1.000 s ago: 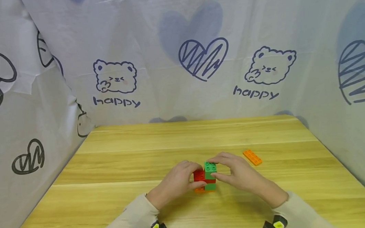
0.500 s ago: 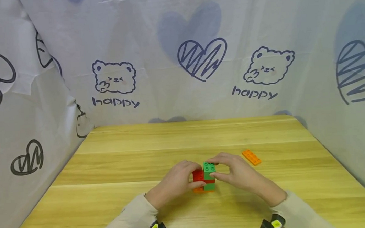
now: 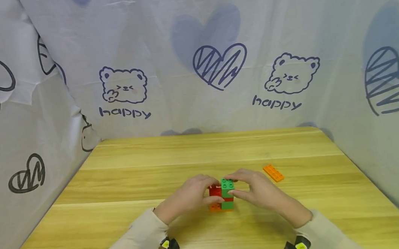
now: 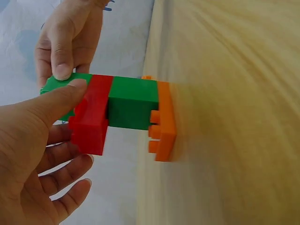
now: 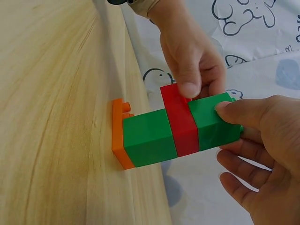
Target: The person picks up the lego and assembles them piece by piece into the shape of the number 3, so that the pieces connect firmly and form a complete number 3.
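1. Two hands work around one stack of four pieces: one orange base plate, two green bricks and one red brick between them. One loose orange plate lies apart.
2. The stack stands on the bench, below and slightly right of the head view's centre.
3. Its long axis is upright: base plate lowest, then the lower green brick, the red brick and the upper green brick, studs up. The red brick juts toward the left of the head view, over the base plate's bare studs.
4. The left hand pinches the red brick, thumb in front, fingers behind.
5. The right hand pinches the upper green brick between thumb and fingers.
6. The loose plate lies to the stack's upper right, its long axis slanting from upper left to lower right.
7. Compared with one second ago, both grips match; the whole head view, printed cloth included, sits slightly farther left.
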`<state>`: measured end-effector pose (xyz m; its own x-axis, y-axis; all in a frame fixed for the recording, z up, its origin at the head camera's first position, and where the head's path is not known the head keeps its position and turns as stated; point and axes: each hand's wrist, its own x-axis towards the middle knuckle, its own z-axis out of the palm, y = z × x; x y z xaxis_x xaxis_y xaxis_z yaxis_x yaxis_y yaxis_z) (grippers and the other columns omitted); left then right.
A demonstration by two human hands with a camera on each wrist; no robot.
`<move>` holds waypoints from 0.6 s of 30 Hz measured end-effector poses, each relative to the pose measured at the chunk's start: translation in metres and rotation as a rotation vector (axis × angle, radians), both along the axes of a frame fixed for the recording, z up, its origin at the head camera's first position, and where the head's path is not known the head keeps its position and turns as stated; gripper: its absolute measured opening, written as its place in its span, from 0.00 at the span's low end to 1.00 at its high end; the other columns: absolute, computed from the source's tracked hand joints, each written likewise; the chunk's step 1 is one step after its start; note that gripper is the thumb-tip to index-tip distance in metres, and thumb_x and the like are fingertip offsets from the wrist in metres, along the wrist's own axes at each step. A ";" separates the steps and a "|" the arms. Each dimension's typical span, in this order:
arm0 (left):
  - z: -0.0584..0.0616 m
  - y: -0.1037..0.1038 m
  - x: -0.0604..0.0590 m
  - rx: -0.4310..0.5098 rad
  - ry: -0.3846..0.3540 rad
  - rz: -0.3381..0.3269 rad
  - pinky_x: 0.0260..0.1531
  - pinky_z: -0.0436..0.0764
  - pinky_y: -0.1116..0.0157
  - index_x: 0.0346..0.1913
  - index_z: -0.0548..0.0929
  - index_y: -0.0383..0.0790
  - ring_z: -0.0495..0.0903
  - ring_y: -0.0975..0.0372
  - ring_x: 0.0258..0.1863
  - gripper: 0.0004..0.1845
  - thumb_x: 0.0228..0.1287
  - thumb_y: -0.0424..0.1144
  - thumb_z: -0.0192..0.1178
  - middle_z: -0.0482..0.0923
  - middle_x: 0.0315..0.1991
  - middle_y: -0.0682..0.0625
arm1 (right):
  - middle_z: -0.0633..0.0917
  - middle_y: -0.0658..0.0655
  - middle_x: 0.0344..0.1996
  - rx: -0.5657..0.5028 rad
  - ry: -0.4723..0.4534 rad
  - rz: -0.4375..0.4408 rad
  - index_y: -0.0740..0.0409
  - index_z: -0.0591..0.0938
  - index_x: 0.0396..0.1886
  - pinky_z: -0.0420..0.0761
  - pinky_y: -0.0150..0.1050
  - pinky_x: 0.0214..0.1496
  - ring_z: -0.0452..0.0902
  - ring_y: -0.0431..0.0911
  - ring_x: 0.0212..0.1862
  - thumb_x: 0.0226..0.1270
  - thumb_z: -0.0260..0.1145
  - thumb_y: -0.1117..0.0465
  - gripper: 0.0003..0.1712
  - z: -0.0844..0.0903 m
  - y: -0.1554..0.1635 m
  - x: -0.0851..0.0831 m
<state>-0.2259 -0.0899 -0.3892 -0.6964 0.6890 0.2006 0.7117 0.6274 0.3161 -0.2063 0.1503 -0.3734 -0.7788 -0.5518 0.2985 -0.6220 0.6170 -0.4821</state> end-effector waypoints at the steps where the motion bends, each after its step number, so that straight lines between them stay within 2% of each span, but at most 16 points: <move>1: 0.001 0.000 0.000 0.006 -0.002 -0.001 0.47 0.79 0.63 0.56 0.81 0.42 0.79 0.63 0.45 0.27 0.64 0.59 0.61 0.82 0.46 0.54 | 0.83 0.46 0.50 -0.001 0.002 0.001 0.48 0.81 0.60 0.80 0.45 0.52 0.79 0.43 0.51 0.65 0.70 0.50 0.24 0.000 0.000 0.000; 9: 0.004 0.002 -0.003 0.080 -0.013 0.016 0.44 0.79 0.63 0.58 0.80 0.45 0.79 0.62 0.44 0.28 0.65 0.61 0.58 0.81 0.45 0.55 | 0.84 0.48 0.49 -0.010 0.036 0.014 0.49 0.81 0.61 0.81 0.46 0.51 0.80 0.44 0.51 0.65 0.69 0.50 0.25 -0.003 0.001 -0.001; 18: 0.003 0.008 -0.001 0.194 -0.043 0.003 0.44 0.78 0.65 0.57 0.81 0.48 0.78 0.63 0.45 0.25 0.64 0.59 0.61 0.81 0.47 0.57 | 0.85 0.49 0.50 -0.002 0.077 0.002 0.50 0.81 0.60 0.81 0.45 0.49 0.82 0.46 0.50 0.64 0.71 0.53 0.25 -0.005 0.000 -0.001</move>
<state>-0.2273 -0.0818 -0.3860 -0.7093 0.6381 0.2994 0.6930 0.5536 0.4618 -0.2072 0.1508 -0.3782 -0.7522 -0.5529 0.3584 -0.6586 0.6149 -0.4337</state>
